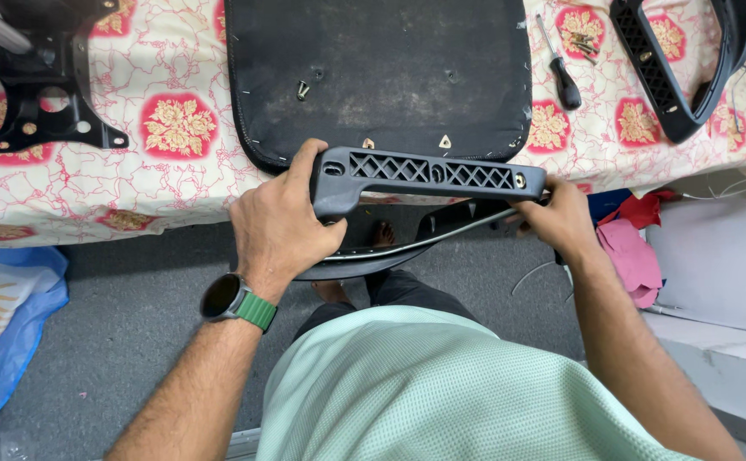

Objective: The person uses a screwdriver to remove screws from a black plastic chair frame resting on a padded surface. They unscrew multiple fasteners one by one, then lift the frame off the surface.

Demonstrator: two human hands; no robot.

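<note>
1. Armrest point(428, 175) lies crosswise in front of me, its long axis running left to right, held just at the near edge of the table point(177, 196), against the upturned seat cushion point(381, 77).
2. Left hand point(279, 226) wraps closed around the armrest's left end; right hand point(561, 218) grips its right end, fingers curled under, so both are equally near.
3. Screwdriver point(561, 72) lies well apart beyond my right hand, with loose screws point(582, 38) beside it; no containers show.
</note>
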